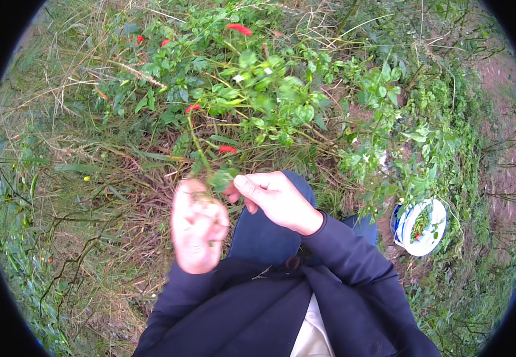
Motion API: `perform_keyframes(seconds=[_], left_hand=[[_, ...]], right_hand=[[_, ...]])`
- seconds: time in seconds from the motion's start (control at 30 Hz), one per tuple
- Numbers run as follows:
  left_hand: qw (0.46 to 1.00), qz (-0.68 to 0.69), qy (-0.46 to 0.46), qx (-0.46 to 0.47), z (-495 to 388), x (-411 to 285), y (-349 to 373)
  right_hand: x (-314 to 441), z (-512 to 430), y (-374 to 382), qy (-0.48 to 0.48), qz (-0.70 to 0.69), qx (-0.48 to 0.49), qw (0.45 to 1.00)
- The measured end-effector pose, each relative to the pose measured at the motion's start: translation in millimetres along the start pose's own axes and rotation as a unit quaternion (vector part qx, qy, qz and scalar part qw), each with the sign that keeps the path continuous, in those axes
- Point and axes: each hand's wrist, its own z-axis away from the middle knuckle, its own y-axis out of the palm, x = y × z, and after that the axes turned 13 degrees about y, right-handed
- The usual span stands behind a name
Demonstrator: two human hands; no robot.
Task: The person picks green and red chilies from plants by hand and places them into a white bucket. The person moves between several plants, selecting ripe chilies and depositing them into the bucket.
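Observation:
My left hand point(200, 227), blurred, is at the lower end of a green pepper stem point(200, 151), its fingers curled; what lies within them is too blurred to tell. Close to its right, my right hand point(280, 201) pinches a green leafy sprig point(222, 179) between thumb and fingers. A red chili pepper point(227, 149) hangs just above the hands, and another red chili point(193, 108) is by the upper part of the stem. Farther up lies one more red chili point(239, 29). Leafy pepper branches point(280, 93) with small white flowers spread above my right hand.
A white and blue bucket point(423, 227) holding green and red chilies stands on the ground at the right. Dry grass and twigs point(119, 214) cover the ground at the left. Dark bare branches point(68, 263) rise at the lower left. A strip of soil point(499, 156) runs along the right.

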Motion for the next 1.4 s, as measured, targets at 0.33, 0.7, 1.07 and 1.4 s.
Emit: perform_keyframes(seconds=[0.33, 0.7, 1.07, 1.4], left_hand=[[0.977, 0.128, -0.166, -0.044, 15.3, 35.6, -12.5], [0.946, 0.183, -0.262, -0.059, 9.9, 48.8, -25.3], [0.975, 0.044, -0.214, 0.033, -15.5, 61.6, 1.0], [0.995, 0.054, -0.047, -0.063, -65.2, 68.9, 3.2]], right_hand=[[-12.9, 4.7, 1.9, 0.044, -0.081, 0.051, 0.994], [-20.1, 2.1, 18.9, -0.241, 0.326, -0.251, 0.879], [34.2, -59.9, -45.9, -0.237, 0.248, -0.4, 0.85], [14.3, -60.8, -43.1, -0.342, 0.3, -0.27, 0.848]])
